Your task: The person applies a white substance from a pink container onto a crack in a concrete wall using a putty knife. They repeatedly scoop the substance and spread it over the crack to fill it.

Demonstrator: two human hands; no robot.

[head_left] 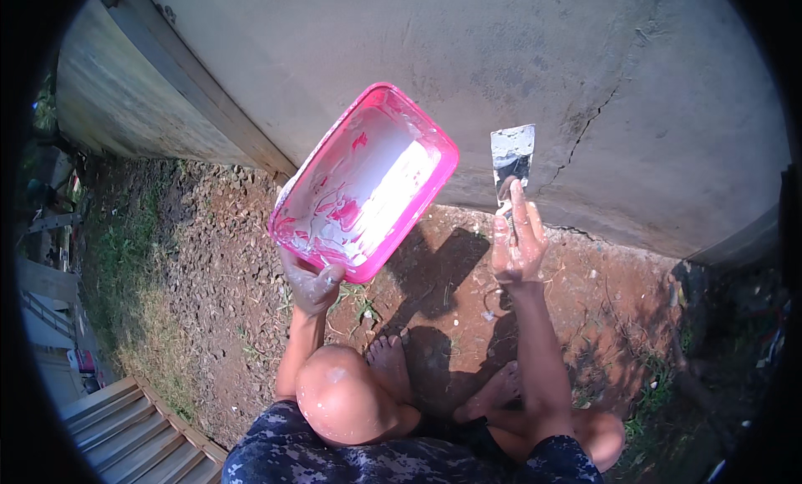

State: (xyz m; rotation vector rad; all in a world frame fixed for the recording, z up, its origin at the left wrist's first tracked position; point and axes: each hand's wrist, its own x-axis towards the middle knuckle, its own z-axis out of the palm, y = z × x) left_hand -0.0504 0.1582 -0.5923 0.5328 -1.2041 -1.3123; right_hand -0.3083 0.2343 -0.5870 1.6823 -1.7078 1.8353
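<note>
My left hand [311,283] grips the lower left corner of a pink plastic tub [359,191], tilted so its inside shows, smeared with white paste. To the right, my right hand [518,242] holds a putty knife [511,154], its blade pointing up and coated with white paste, in front of a grey cracked wall [635,83]. The crack runs just right of the blade. Both hands have white smears on them.
My bare feet [388,359] and bent knees are on reddish dirt [585,317] along the wall's base. Gravel and grass [125,258] lie to the left, with a slatted wooden piece [125,425] at the lower left. A post [209,91] stands at the upper left.
</note>
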